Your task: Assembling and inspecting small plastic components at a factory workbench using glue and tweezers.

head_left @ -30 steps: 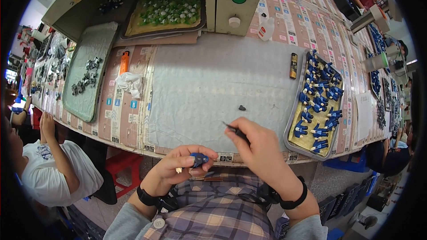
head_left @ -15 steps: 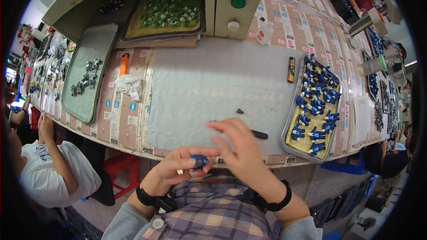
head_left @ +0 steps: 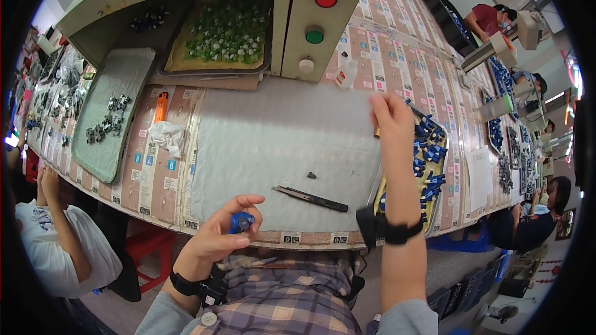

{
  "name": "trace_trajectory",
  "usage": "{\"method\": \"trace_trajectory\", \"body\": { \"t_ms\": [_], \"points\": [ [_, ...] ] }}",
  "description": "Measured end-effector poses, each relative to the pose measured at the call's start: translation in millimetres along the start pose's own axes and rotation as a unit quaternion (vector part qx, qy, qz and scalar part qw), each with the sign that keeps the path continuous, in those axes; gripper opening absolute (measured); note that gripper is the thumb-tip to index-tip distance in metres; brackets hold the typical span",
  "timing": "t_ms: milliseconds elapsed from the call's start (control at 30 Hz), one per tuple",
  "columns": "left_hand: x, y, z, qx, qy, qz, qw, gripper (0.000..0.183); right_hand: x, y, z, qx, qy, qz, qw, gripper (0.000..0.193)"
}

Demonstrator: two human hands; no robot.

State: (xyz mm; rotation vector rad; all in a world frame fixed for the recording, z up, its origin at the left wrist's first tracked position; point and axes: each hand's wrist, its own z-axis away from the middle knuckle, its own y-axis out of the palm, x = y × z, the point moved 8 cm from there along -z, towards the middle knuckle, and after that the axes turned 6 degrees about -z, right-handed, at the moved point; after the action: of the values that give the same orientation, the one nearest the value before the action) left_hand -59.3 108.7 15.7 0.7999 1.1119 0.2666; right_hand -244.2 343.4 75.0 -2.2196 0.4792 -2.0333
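A small blue figure part (head_left: 241, 223) is held in the curled fingers of my left hand (head_left: 218, 236), just past the table's front edge. My right hand (head_left: 395, 121) reaches far forward to the right, its fingers bent over the table by the upper left corner of a tray (head_left: 374, 201) of blue figures (head_left: 428, 149). A yellowish edge shows under its fingertips; whether they grip anything is hidden. Between the hands, a black utility knife (head_left: 316, 201) with its blade out lies on the white sheet (head_left: 261, 130). Beyond it sits a tiny dark piece (head_left: 311, 175).
A beige machine housing (head_left: 298, 43) with red and green buttons stands at the back, a tray of green-and-white parts (head_left: 220, 34) inside. Leftward are an orange-handled cutter (head_left: 161, 108), crumpled tissue (head_left: 167, 136) and a grey-parts tray (head_left: 81, 149). A bottle (head_left: 346, 74) stands behind; other people sit nearby.
My right hand has left the front of my body and gone forward to the right, uncovering the knife. My left hand keeps the blue part, held farther from the right hand. The view has shifted.
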Motion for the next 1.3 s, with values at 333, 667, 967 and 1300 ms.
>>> {"method": "trace_trajectory", "body": {
  "t_ms": [333, 667, 967, 1300],
  "points": [
    [-10, 13, -10, 0.009, 0.075, -0.025, 0.997, 0.022, -98, 33, -99, -0.070, -0.034, 0.137, 0.988, 0.036],
    [-10, 6, -6, -0.023, 0.103, -0.095, 0.990, 0.016, 50, 15, 36, -0.016, -0.046, -0.244, 0.969, 0.030],
    [-2, 14, -13, -0.012, 0.095, -0.089, 0.991, 0.017, 68, -10, 139, -0.025, -0.053, -0.146, 0.988, 0.060],
    [-3, 20, -10, 0.028, 0.128, -0.130, 0.983, 0.020, 86, -2, 160, 0.028, -0.207, -0.127, 0.970, 0.059]
  ]
}}
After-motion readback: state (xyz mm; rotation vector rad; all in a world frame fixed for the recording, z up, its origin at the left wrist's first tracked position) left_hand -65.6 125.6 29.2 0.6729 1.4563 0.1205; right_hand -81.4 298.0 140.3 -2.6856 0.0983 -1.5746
